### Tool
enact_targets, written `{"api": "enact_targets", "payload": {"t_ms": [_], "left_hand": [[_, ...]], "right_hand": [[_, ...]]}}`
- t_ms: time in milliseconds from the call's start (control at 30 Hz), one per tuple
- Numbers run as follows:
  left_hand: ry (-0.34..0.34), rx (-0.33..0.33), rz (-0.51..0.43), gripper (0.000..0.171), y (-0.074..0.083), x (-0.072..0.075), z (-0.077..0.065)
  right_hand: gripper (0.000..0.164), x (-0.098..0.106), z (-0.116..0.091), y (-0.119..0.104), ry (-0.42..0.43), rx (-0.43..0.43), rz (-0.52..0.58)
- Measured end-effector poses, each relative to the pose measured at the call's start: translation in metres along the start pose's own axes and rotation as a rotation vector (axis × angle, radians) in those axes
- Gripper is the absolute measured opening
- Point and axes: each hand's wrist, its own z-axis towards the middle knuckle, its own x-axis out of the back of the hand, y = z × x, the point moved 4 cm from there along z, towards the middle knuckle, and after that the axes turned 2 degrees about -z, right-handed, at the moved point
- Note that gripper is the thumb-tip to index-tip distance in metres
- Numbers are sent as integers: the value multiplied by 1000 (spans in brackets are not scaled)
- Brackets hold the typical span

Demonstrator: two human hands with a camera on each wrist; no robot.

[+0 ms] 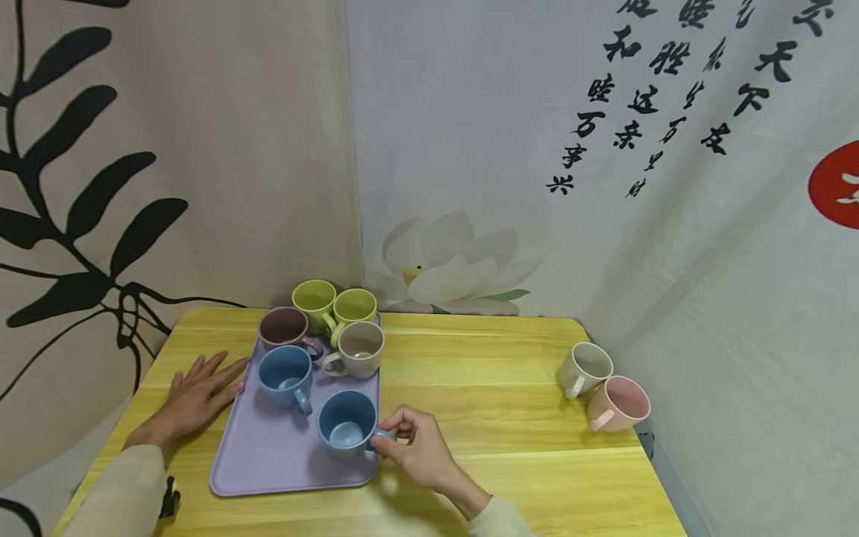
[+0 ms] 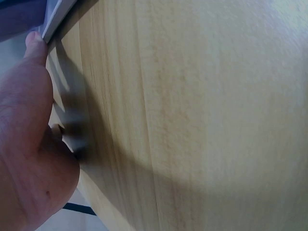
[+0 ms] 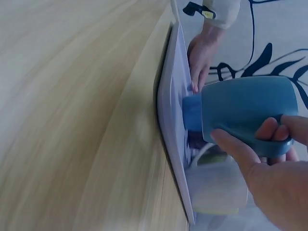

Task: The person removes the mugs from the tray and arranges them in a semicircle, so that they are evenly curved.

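My right hand pinches the handle of a blue mug at the front right of the lilac tray. In the right wrist view that mug is upright, with a narrow gap seeming to show between its base and the tray. My left hand lies on the table with fingers spread, fingertips at the tray's left edge. Behind the held mug, the tray bears a second blue mug, a beige mug, a purple mug and two green mugs.
At the table's right edge a white mug and a pink mug stand side by side. The wooden table meets printed curtains at the back and sides.
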Motion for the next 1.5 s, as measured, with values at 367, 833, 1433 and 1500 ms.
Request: {"api": "enact_targets", "payload": {"t_ms": [367, 833, 1433, 1500], "left_hand": [[4, 0, 13, 65, 0, 2, 0], [3, -1, -6, 65, -4, -1, 1], [-2, 16, -23, 66, -3, -2, 1], [-4, 19, -21, 66, -3, -2, 1]], "right_hand": [[24, 49, -8, 9, 165, -22, 58], [21, 121, -6, 35, 624, -48, 126], [19, 199, -6, 60, 1078, -44, 186], [18, 207, -5, 63, 1126, -35, 189]]}}
